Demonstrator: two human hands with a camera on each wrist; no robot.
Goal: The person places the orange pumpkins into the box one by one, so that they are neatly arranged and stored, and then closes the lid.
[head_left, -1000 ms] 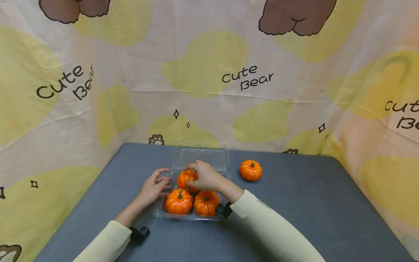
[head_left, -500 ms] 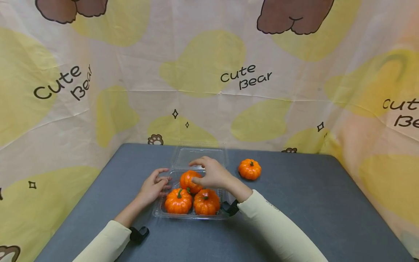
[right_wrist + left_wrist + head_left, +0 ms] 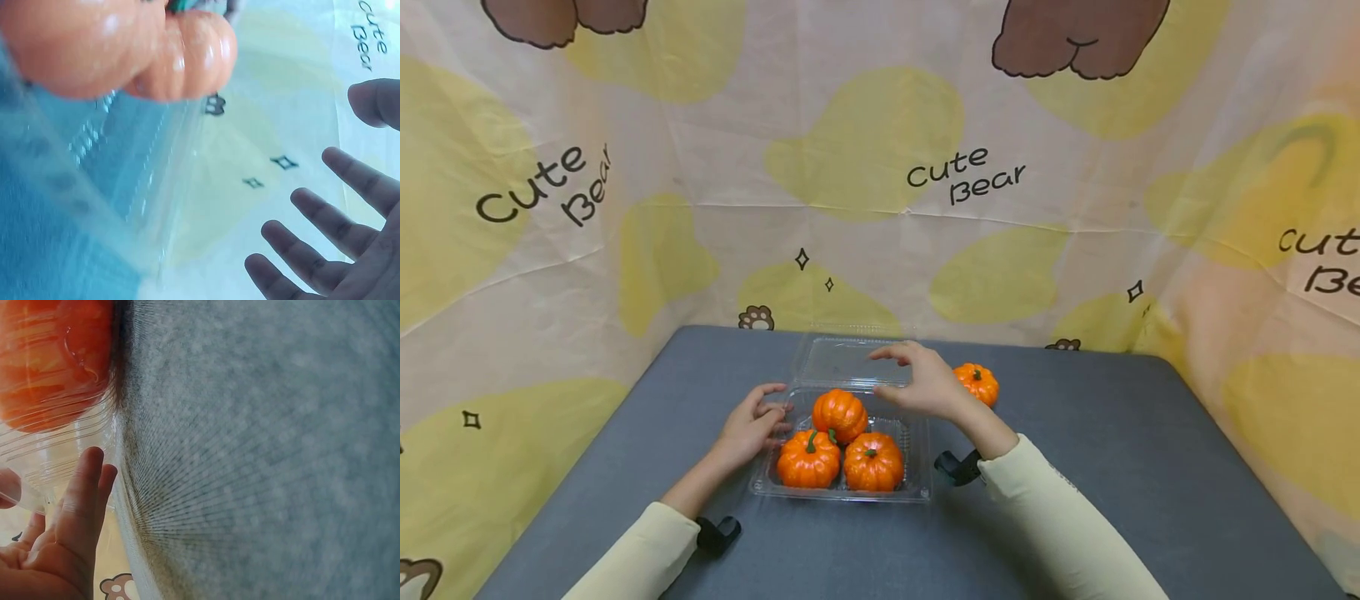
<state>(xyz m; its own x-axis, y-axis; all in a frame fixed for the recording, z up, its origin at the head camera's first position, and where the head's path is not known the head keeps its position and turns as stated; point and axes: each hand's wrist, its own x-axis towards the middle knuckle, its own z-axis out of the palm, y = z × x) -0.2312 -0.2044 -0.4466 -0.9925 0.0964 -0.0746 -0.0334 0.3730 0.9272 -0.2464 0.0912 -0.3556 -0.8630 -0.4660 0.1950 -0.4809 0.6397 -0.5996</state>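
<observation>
Head view: the left hand (image 3: 748, 433) lies relaxed at the left side of the box (image 3: 835, 497), three pumpkins (image 3: 874, 463) within; the right hand (image 3: 925, 383), half-spread and empty, partly hides a fourth pumpkin (image 3: 981, 383) outside. Left wrist: straight fingers (image 3: 78, 494) beside the clear wall. Right wrist: all four fingers splayed, thumb (image 3: 378, 103) apart.

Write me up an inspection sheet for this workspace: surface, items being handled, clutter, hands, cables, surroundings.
Surface: flat grey-blue table.
Items: clear plastic box, lid open backward; inside, three ribbed orange pumpkins with green stems, the back one tipped stem-forward. A fourth orange pumpkin sits right of the box, partly hidden by the right arm.
Clutter: nothing seen.
Hands: left hand at the box's left rim; right hand empty, fingers spread.
Cables: nothing seen.
Surroundings: cream-and-yellow "Cute Bear" fabric.
</observation>
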